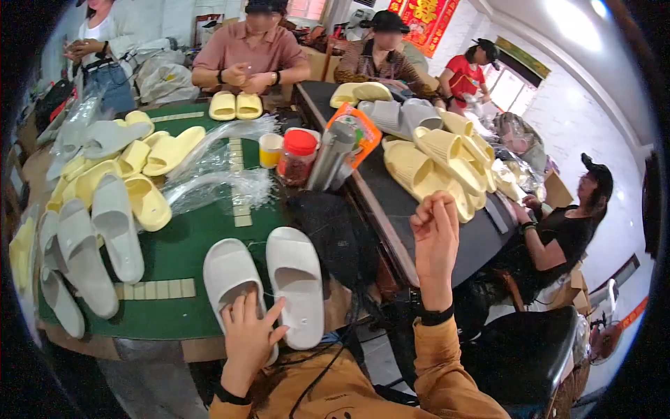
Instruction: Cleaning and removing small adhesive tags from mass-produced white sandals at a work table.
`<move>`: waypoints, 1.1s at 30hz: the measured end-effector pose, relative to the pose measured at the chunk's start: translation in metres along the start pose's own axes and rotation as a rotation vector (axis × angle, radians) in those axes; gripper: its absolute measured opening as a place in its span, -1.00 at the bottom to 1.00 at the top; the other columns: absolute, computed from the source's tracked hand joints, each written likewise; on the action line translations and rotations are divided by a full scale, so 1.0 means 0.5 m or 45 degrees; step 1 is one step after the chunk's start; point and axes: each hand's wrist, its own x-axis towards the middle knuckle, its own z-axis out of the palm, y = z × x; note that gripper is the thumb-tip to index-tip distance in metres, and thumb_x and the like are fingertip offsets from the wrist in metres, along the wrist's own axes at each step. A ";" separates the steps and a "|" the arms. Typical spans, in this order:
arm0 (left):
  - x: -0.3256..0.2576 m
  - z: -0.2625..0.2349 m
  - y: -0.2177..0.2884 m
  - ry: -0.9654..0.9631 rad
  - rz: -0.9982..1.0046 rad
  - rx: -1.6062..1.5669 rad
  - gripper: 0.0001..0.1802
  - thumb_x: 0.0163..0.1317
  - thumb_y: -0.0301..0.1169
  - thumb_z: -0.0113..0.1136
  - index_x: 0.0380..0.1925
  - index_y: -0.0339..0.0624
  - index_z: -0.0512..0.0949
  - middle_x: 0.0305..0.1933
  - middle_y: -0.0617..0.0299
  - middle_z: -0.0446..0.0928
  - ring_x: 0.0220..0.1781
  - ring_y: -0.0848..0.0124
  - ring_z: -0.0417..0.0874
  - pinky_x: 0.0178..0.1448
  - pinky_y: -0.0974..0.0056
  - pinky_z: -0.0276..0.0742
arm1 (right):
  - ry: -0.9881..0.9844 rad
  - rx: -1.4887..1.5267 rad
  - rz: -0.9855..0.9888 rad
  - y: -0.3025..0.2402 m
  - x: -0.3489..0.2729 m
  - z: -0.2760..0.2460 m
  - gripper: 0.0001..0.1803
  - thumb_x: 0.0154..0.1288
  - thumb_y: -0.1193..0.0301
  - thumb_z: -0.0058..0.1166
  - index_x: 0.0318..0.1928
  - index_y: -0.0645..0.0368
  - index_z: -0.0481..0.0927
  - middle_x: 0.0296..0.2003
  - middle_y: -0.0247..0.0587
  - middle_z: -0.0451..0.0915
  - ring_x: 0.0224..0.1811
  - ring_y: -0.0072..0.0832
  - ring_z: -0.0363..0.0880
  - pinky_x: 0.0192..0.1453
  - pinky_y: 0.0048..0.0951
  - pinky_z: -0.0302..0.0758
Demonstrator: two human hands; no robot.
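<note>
White slippers (265, 279) lie side by side on the green table (181, 307), close to its near edge. I look down through the head camera, the only view I have. My left hand (250, 335) rests flat on the heel of the left white slipper (227, 276), fingers spread out and touching it, not squeezed around it. The right white slipper (296, 283) lies just beside it, and my hand is near its heel.

My right hand (436, 234) is up in the air over the dark table (419, 209) on the right. Its fingers are curled in and pinched together. I cannot tell if something tiny is between them.

On the left side of the green table I see a heap of grey and yellow slippers (105, 202). Clear plastic bags (216, 167) lie in the middle. Past them stand a jar with a red lid (298, 157), a yellow cup (270, 149) and a metal flask (331, 153). More yellow slippers (440, 164) are piled on the dark table.

A person in a pink shirt (250, 52) sits at the far side with a yellow pair (236, 106) in front. A person in black (565, 230) sits to the right.
</note>
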 end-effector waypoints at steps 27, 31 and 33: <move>-0.005 0.005 -0.008 -0.034 -0.049 -0.090 -0.42 0.13 -0.04 0.27 0.20 0.28 0.48 0.25 -0.15 0.33 0.27 -0.10 0.29 0.27 -0.18 0.16 | 0.565 -0.550 0.006 -0.044 0.260 -0.506 -0.61 0.41 0.10 0.07 -0.04 0.18 0.46 -0.27 -0.33 0.50 -0.67 -0.75 0.19 -0.66 -0.69 0.10; 0.002 0.012 -0.010 -0.013 -0.009 -0.086 -0.43 0.18 -0.01 0.20 0.23 0.33 0.44 0.25 -0.12 0.35 0.26 -0.05 0.33 0.23 -0.16 0.21 | 0.496 -0.480 0.213 -0.074 0.311 -0.604 -0.76 0.50 0.14 -0.05 -0.19 0.03 0.45 -0.46 -0.48 0.37 -0.70 -0.78 0.12 -0.72 -0.71 0.01; -0.001 0.009 -0.006 0.000 -0.015 -0.092 -0.45 0.22 -0.01 0.16 0.24 0.33 0.42 0.25 -0.10 0.35 0.26 -0.02 0.35 0.20 -0.13 0.23 | 0.445 -0.411 0.320 -0.077 0.319 -0.631 -0.74 0.48 0.14 -0.02 -0.14 0.07 0.44 -0.44 -0.48 0.36 -0.67 -0.78 0.14 -0.70 -0.71 0.06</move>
